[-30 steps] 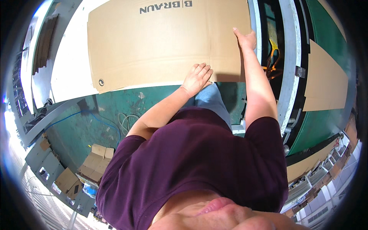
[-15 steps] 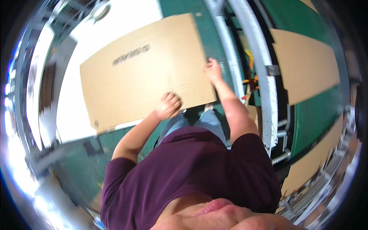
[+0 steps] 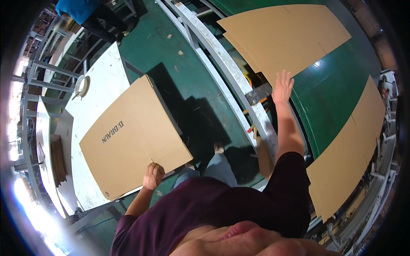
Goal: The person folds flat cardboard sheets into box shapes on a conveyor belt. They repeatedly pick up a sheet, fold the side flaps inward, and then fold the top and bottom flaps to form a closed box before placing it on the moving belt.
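Flat brown cardboard point(image 3: 128, 149) with dark printing lies on a white table to my left, its thick right edge showing several layers. My left hand point(image 3: 153, 176) rests on this cardboard by its near edge, close to a slit. Its fingers are curled in, and whatever may be inside them is hidden. On my right, my right hand point(image 3: 282, 86) reaches out over the green belt's edge with its fingers stretched. It is at the near corner of another flat cardboard sheet point(image 3: 286, 36); I cannot tell whether it touches it.
A metal rail point(image 3: 226, 64) runs between the white table point(image 3: 102, 77) and the green belt point(image 3: 329, 85). Another cardboard sheet point(image 3: 348, 158) lies nearer on the belt. A round roll point(image 3: 82, 86) sits on the table. A person in blue point(image 3: 81, 10) stands at the far left.
My right hand has left the right edge of the cardboard on the table and reached right to the belt. My left hand stays by the near edge. The view has swung right.
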Demonstrator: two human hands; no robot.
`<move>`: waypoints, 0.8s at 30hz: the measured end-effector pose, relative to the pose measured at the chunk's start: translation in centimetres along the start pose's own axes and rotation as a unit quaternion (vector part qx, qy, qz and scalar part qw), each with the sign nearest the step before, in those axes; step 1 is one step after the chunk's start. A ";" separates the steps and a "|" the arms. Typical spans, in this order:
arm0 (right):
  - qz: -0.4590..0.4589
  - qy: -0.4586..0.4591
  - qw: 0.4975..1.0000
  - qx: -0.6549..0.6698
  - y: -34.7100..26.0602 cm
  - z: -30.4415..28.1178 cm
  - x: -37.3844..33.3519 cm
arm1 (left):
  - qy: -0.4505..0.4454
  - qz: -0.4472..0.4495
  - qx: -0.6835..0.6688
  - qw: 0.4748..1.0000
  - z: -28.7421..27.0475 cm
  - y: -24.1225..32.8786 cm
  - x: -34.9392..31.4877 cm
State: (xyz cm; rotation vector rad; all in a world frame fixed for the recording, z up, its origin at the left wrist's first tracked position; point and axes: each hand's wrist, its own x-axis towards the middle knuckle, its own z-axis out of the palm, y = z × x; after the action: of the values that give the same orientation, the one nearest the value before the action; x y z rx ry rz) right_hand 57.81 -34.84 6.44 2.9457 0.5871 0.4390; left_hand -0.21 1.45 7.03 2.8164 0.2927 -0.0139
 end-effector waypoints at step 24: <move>0.051 0.244 0.877 0.410 16.1 -37.4 -11.5 | 0.045 -0.009 0.022 0.999 3.0 -2.0 -2.3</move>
State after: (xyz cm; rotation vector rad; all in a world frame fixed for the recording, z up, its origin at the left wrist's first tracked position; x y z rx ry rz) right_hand 42.21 -52.37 41.66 3.6823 0.8347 1.2489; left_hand -2.83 1.91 3.70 2.8621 0.3435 0.1044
